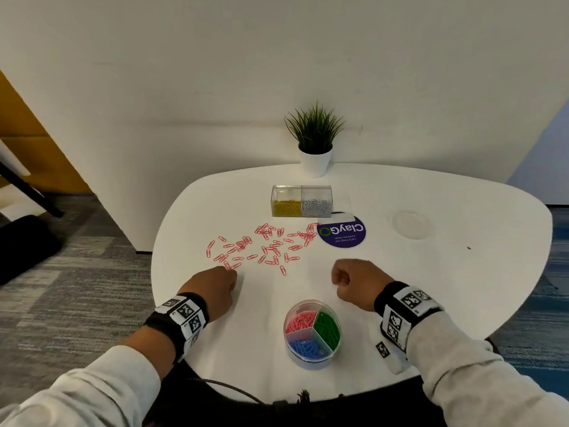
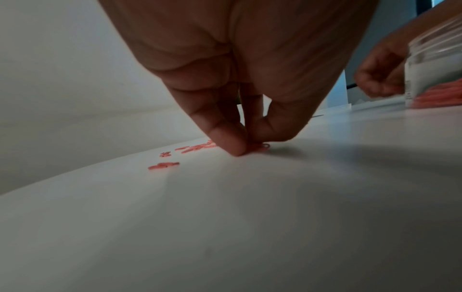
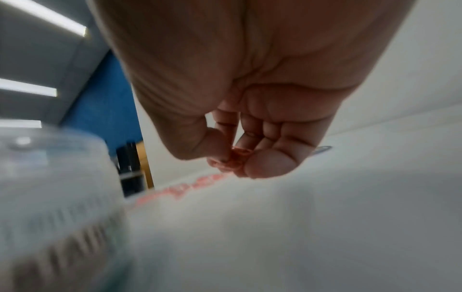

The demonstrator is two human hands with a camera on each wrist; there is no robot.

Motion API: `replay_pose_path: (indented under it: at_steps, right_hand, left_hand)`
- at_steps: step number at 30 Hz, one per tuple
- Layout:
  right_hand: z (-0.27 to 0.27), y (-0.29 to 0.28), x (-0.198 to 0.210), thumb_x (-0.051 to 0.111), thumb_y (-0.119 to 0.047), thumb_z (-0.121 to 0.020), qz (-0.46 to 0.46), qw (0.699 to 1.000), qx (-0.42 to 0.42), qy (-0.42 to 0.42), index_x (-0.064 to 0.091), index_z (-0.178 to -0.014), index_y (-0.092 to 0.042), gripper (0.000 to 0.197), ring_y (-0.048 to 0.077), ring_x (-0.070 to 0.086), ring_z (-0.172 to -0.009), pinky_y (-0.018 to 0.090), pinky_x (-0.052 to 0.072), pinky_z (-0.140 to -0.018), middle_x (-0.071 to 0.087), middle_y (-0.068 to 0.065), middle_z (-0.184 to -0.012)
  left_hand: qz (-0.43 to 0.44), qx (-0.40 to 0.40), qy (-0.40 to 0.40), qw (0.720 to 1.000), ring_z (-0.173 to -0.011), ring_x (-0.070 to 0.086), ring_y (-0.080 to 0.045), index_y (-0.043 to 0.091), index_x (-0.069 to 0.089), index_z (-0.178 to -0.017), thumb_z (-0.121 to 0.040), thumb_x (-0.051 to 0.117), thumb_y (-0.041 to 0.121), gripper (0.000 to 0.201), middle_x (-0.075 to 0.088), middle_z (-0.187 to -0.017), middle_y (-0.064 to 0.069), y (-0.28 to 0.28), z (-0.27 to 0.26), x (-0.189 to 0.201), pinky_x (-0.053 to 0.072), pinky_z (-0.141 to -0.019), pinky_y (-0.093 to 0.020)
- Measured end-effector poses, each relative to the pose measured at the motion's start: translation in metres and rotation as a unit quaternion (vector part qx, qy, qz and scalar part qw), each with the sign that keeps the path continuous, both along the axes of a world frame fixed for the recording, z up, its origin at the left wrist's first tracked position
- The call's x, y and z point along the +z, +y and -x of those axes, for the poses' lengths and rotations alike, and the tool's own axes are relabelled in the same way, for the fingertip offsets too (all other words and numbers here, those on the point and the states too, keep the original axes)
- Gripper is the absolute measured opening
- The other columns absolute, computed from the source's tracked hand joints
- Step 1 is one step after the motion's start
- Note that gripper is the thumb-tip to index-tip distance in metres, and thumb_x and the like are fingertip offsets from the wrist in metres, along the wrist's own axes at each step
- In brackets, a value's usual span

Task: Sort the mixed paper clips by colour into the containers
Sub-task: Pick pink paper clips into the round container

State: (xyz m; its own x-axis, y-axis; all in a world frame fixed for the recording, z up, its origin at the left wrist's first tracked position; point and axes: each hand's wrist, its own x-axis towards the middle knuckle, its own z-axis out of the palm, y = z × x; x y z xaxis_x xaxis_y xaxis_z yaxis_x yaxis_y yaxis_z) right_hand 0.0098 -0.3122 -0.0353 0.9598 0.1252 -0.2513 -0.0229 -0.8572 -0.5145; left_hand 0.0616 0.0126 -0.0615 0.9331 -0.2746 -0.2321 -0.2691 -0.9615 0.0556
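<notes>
- Where the head view looks down on the white desk [image 1: 400,272], two containers stand: a round clear tub [image 1: 312,330] near the front edge, split into three wedges of pink, green and blue clips, and a clear rectangular box [image 1: 301,201] further back with two cells, yellow clips on the left and silvery-white ones on the right.
- Between them lies a loose scatter of pink paper clips [image 1: 264,246], several dozen, too many and too overlapped to count exactly; all the loose ones are pink, thin wire ovals lying flat.
- One left hand [image 1: 215,286] has its fingertips down at the near edge of the scatter; one right hand [image 1: 354,283] is curled, raised beside the tub's far right side.
- Also on the desk: one potted plant [image 1: 315,143], one purple round sticker [image 1: 341,235], one clear lid [image 1: 411,224].
- In the left wrist view, thumb and forefinger of the left hand [image 2: 240,110] pinch a pink clip [image 2: 261,147] that still lies on the desk; that grip is closed on it. A few more pink clips lie just beyond.
- In the right wrist view, blurred, the right hand [image 3: 250,118] grasps a small bunch of pink clips [image 3: 236,158] between thumb and fingers, above the desk; their number cannot be told.
</notes>
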Motion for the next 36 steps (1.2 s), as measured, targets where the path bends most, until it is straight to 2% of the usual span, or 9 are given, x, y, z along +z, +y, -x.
replay_pose_path:
  at_steps: [3,5,13,18,22,27,30,33,36]
  right_hand:
    - [0.000,0.022,0.025,0.056,-0.012,-0.082,-0.075,0.995,0.043,-0.053,0.064,-0.084,-0.029,0.019,0.009,0.061,-0.077,0.028,0.054,-0.074,0.066,-0.008,-0.082]
    - [0.006,0.039,0.033,0.056,-0.012,-0.084,-0.090,0.990,0.092,-0.059,0.068,-0.087,-0.029,0.021,0.007,0.062,-0.078,0.027,0.054,-0.078,0.068,-0.010,-0.085]
    - [0.016,0.052,0.043,0.066,-0.015,-0.084,-0.037,0.989,0.146,-0.004,0.075,-0.091,-0.029,0.018,0.002,0.063,-0.086,0.019,0.049,-0.082,0.064,-0.019,-0.081]
    - [0.014,0.047,0.049,0.074,-0.019,-0.082,-0.058,0.987,0.148,0.026,0.078,-0.092,-0.027,0.014,0.000,0.066,-0.087,0.018,0.052,-0.081,0.073,-0.014,-0.089]
    - [0.011,0.041,0.044,0.075,-0.019,-0.081,-0.062,0.986,0.151,0.034,0.079,-0.094,-0.027,0.017,0.001,0.066,-0.088,0.019,0.053,-0.082,0.074,-0.012,-0.092]
    - [0.005,0.036,0.030,0.058,-0.003,-0.087,-0.112,0.987,0.108,-0.026,0.076,-0.089,-0.026,0.029,-0.002,0.066,-0.079,0.009,0.047,-0.073,0.073,-0.014,-0.083]
    - [0.002,0.031,0.021,0.051,-0.001,-0.090,-0.113,0.990,0.071,-0.039,0.072,-0.088,-0.026,0.032,0.000,0.067,-0.078,0.018,0.053,-0.074,0.072,-0.011,-0.082]
    - [-0.002,0.022,0.011,0.047,-0.002,-0.091,-0.108,0.993,0.028,-0.047,0.069,-0.087,-0.026,0.033,0.001,0.067,-0.079,0.024,0.055,-0.075,0.070,-0.012,-0.082]
    - [-0.006,0.012,0.005,0.050,-0.004,-0.093,-0.102,0.993,-0.007,-0.058,0.069,-0.090,-0.025,0.029,0.003,0.065,-0.084,0.016,0.048,-0.074,0.068,-0.013,-0.086]
  left_hand:
    - [0.008,0.026,0.002,1.000,-0.075,0.053,-0.014,0.027,0.048,-0.077,-0.079,0.045,0.018,0.010,0.056,-0.081,0.011,0.003,-0.001,0.002,0.037,-0.060,-0.025]
    - [0.016,0.033,0.011,0.999,-0.075,0.053,-0.012,0.028,0.048,-0.076,-0.077,0.046,0.019,0.009,0.056,-0.080,0.012,0.005,-0.001,0.005,0.038,-0.061,-0.025]
    - [0.171,0.057,-0.034,0.983,-0.073,0.057,-0.005,0.029,0.060,-0.078,-0.075,0.061,0.021,0.009,0.062,-0.077,0.014,-0.001,0.008,0.046,0.049,-0.065,-0.023]
    - [0.319,-0.028,0.006,0.947,-0.066,0.062,-0.004,0.029,0.065,-0.073,-0.069,0.068,0.017,0.013,0.066,-0.069,0.014,-0.040,0.034,0.064,0.053,-0.064,-0.022]
    - [0.365,-0.073,0.038,0.927,-0.066,0.064,-0.004,0.034,0.064,-0.073,-0.071,0.069,0.016,0.018,0.067,-0.070,0.013,-0.069,0.051,0.056,0.052,-0.062,-0.019]
    - [0.364,-0.115,0.063,0.922,-0.067,0.060,-0.008,0.038,0.063,-0.075,-0.075,0.068,0.018,0.020,0.066,-0.072,0.009,-0.079,0.062,0.040,0.053,-0.063,-0.027]
    - [0.297,-0.208,0.034,0.931,-0.073,0.055,-0.005,0.034,0.069,-0.087,-0.084,0.066,0.027,0.008,0.065,-0.084,0.012,-0.081,0.062,0.036,0.050,-0.066,-0.026]
    - [0.231,-0.279,0.014,0.932,-0.086,0.055,-0.004,0.030,0.074,-0.104,-0.091,0.063,0.032,0.017,0.065,-0.098,0.010,-0.079,0.058,0.032,0.046,-0.074,-0.023]
    - [0.273,-0.244,0.030,0.930,-0.081,0.056,-0.002,0.031,0.076,-0.105,-0.091,0.067,0.032,0.016,0.063,-0.099,0.011,-0.068,0.047,0.037,0.048,-0.073,-0.021]
